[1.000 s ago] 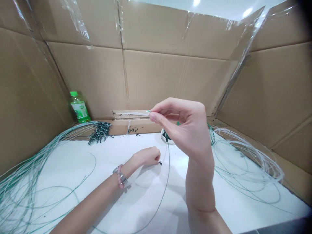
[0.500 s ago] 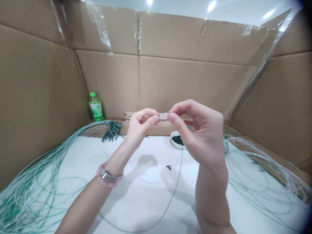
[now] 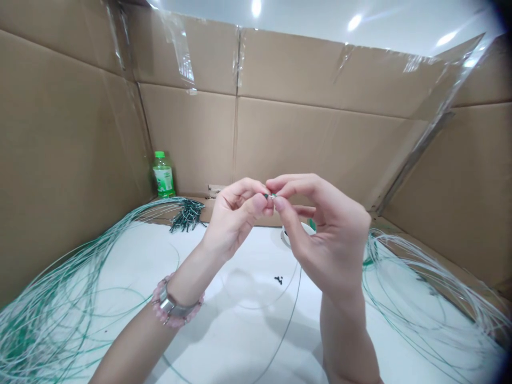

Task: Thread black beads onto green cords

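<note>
My left hand point(image 3: 236, 216), wearing a pink beaded bracelet and a metal band at the wrist, pinches a small dark piece point(image 3: 266, 196) between thumb and forefinger. Thumb and forefinger of my right hand point(image 3: 322, 229) are closed on a thin wire point(image 3: 294, 312), whose pale, greenish tip shows at the fingertips. The tip meets or nearly meets the dark piece; whether it is inside cannot be seen. Below my right hand the wire hangs and curves across the white tabletop point(image 3: 224, 346). Behind that hand, a white bowl point(image 3: 286, 238) is partly hidden.
Several small black pieces point(image 3: 279, 280) lie mid-table. Bundled green and white wires point(image 3: 60, 298) fill the left side, their dark-tipped ends point(image 3: 187, 215) at the back. More loose wires point(image 3: 424, 288) spread on the right. A green bottle point(image 3: 164, 176) stands before the cardboard walls point(image 3: 192, 128).
My hands have come together, closing the gap between their fingertips. My right fingers have lowered slightly and cover more of the bowl. The whole view has shifted a little.
</note>
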### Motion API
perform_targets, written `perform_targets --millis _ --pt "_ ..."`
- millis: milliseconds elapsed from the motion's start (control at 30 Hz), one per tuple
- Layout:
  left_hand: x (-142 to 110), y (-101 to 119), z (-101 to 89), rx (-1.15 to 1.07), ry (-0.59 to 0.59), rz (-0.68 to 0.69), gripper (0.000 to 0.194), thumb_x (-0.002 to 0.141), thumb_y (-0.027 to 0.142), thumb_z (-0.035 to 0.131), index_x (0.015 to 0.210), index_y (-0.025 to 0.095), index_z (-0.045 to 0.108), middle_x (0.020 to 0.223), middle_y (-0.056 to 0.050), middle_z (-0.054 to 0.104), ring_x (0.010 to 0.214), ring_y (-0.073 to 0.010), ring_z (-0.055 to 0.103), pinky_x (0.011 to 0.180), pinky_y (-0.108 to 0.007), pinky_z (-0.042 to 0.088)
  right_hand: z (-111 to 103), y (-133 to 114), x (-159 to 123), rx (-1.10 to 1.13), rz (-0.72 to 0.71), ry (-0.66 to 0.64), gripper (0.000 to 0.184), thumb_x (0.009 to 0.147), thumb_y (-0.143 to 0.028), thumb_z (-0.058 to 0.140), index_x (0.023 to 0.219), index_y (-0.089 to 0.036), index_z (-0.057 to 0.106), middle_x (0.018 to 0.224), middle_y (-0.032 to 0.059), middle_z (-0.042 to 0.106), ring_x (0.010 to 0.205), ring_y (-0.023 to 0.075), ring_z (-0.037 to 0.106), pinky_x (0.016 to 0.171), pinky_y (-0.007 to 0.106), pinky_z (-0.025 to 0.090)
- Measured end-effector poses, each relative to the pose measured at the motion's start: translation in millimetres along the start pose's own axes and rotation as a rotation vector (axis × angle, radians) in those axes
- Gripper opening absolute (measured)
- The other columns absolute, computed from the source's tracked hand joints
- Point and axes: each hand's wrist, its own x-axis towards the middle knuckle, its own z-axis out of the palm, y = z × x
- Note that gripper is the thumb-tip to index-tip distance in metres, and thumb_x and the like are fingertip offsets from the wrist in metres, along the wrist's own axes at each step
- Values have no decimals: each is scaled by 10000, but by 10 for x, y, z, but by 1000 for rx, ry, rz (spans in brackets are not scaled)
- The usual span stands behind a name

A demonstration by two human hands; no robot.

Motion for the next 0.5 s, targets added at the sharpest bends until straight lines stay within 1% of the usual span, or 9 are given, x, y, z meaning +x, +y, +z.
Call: perform_targets --millis 100,267,500 --pt "-12 2 12 -24 -5 -12 168 628 280 805 674 194 668 608 60 636 532 -15 596 566 -85 521 3 -6 1 8 -9 7 120 813 -87 584 826 -207 584 921 2 664 873 113 640 641 195 584" --pt "-23 -17 -8 -56 -42 11 94 683 238 772 697 190 692 654 60 661 560 4 611 587 -61 512 -6 -2 0 21 -28 -7 140 795 -62 592 830 -198 593 919 2 669 887 117 640 667 198 592" --pt "-19 -20 -3 -2 -12 26 93 683 253 771 697 201 695 663 59 658 560 -2 612 586 -68 515 -7 1 -2 24 -19 -3 157 786 -56 594 829 -207 596 922 1 671 893 126 643 654 202 599"
